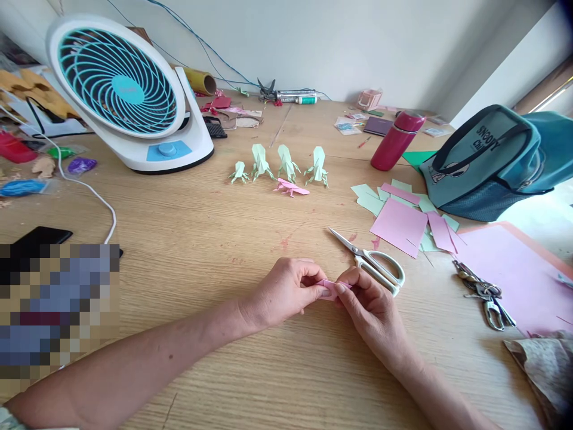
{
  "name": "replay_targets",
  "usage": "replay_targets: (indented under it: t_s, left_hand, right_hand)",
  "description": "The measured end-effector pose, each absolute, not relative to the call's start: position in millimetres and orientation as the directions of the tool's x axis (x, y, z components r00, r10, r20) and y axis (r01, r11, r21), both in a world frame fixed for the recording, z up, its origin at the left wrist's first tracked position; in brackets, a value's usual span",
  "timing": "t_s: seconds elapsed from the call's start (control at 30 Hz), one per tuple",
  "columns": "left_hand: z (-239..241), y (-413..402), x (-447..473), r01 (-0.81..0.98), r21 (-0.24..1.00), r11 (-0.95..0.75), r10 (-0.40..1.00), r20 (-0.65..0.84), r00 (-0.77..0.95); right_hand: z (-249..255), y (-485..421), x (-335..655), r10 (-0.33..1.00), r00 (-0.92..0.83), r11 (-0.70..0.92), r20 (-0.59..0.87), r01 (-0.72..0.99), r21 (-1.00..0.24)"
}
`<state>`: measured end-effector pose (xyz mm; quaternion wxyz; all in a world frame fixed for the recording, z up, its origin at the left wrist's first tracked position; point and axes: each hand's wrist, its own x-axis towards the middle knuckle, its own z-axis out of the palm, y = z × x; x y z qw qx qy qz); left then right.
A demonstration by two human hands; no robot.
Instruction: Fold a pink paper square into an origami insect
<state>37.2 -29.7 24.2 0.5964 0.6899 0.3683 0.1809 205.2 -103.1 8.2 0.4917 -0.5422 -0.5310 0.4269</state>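
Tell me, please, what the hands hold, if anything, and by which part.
A small folded piece of pink paper: the left hand pinches its left end, the right hand its right end.

Okay, did a headcount of this desk: 4 pale green origami insects [318,162] plus 1 pink origami insect [292,188], so five bugs total lol. 2 hands, i.e. one left hand [280,292] and one right hand [373,307]. 1 folded pink paper piece [330,290]. Then 1 pair of scissors [362,257], 1 desk fan [128,89], 1 magenta flask [394,143], 1 Snoopy bag [477,179] and 1 bunch of keys [486,291]. Loose paper cutouts [400,224]: several, but they overlap too much for me to count.
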Motion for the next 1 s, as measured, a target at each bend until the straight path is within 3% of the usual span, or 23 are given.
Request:
replay_targets:
  t_s: [0.13,0.3,0.57,0.67,0.8,0.87,1.0]
  left_hand:
    - [20,-29,37,0.26,0.962,-0.087,0.729,-0.117,0.675]
    - [23,-28,35,0.273,0.958,-0.087,0.718,-0.13,0.684]
    - [36,-28,35,0.33,0.877,-0.35,0.712,0.02,0.701]
    - [39,-28,35,0.333,0.88,-0.338,0.702,0.0,0.712]
    - [40,-35,31,0.378,0.907,-0.184,0.712,-0.142,0.687]
    - [39,-41,27,0.395,0.902,-0.174,0.736,-0.147,0.66]
    - [33,-55,17,0.42,0.835,-0.356,0.742,-0.02,0.67]
  right_hand:
    - [5,-104,206,0.995,0.091,0.032,0.044,0.131,-0.991]
    - [3,-102,207,0.992,0.114,0.046,0.058,0.103,-0.994]
    - [4,-105,207,0.995,0.083,0.057,0.063,0.078,-0.995]
    - [1,-105,209,0.993,0.077,0.088,0.095,0.092,-0.992]
    - [-2,-106,212,0.993,0.024,0.111,0.114,0.091,-0.99]
    - [0,-108,212,0.996,-0.04,0.086,0.081,0.145,-0.986]
    - [8,-116,212,0.987,-0.161,0.041,-0.018,0.358,-0.933]
